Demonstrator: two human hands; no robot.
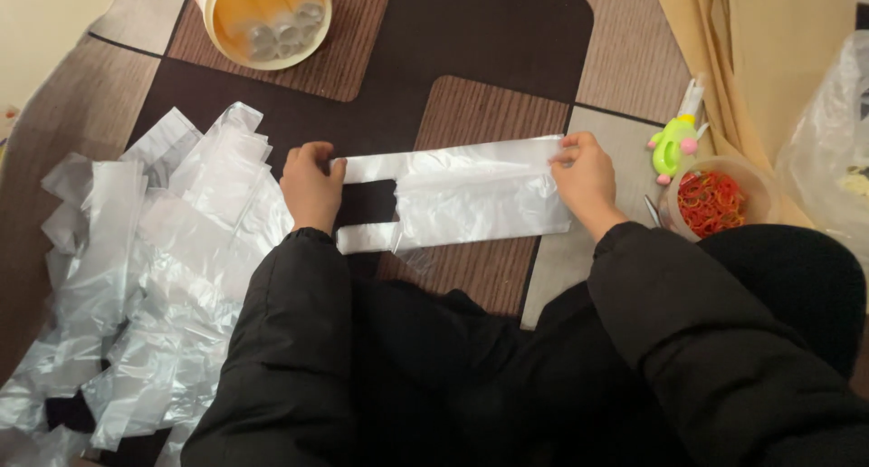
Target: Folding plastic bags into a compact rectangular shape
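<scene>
Plastic bag (471, 195) stretched flat between hands: left hand (310, 185) pinching handle end, right hand (584, 176) pinching bottom edge.

Brightness: moderate indoor light, even across the floor, a little dim at the near edge.
Shadows: soft and faint; the black jacket sleeves (299, 340) read as a nearly flat dark mass with little detail.
Glare: pale sheen on the clear plastic bag (471, 195) and on the pile of bags (154, 277) at the left.
Sharpness: the centre is fairly crisp; far corners and the right edge look softer.
Distortion: slight wide-angle bending toward the edges.
</scene>
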